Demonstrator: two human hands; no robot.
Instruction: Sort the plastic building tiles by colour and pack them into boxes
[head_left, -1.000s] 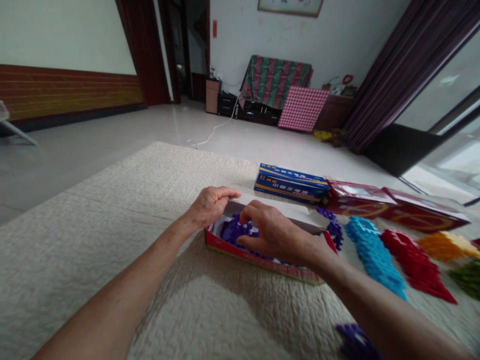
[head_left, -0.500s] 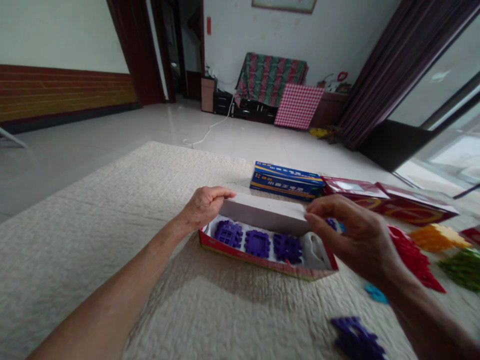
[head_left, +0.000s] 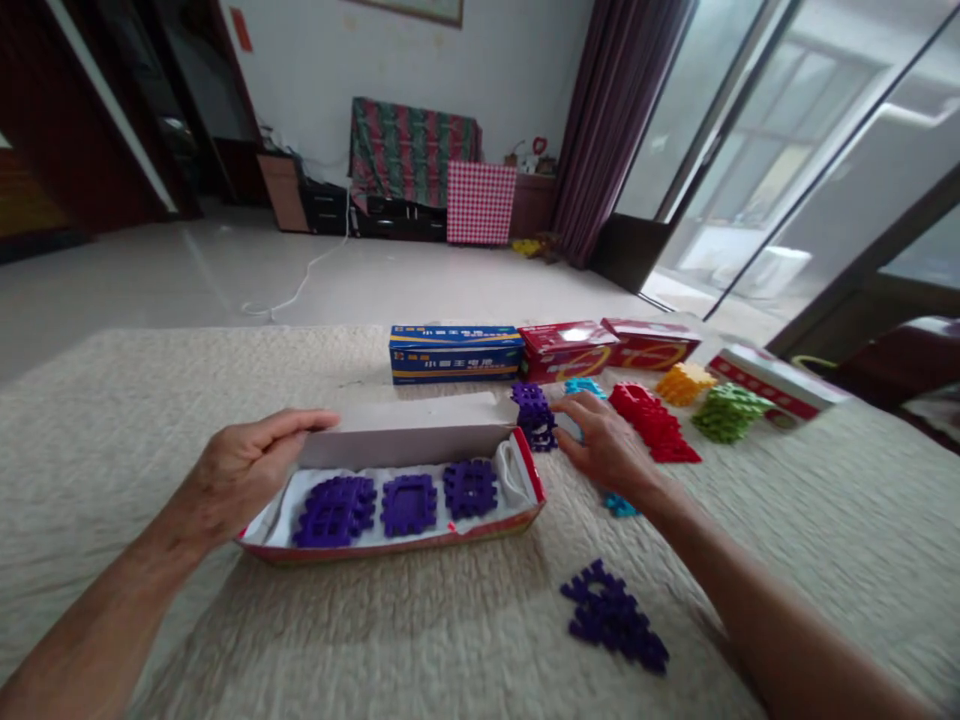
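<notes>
An open red box lies on the quilted cover, lined with white material. Inside are purple interlocking pieces: a stack at the left, a square frame piece in the middle and another piece at the right. My left hand holds the raised white flap at its left end, fingers closed. Right of the box, my right hand has its fingers apart beside the purple pieces, with no object visible in its grasp. More purple pieces lie nearer the front.
Behind stand a blue box and two red boxes. Light-blue pieces, red pieces, yellow pieces and green pieces lie at the right, near a red-and-white box.
The view has turned right. My right hand has let go of the flap's right end and moved off to the right of the box. My left hand remains at the flap.
</notes>
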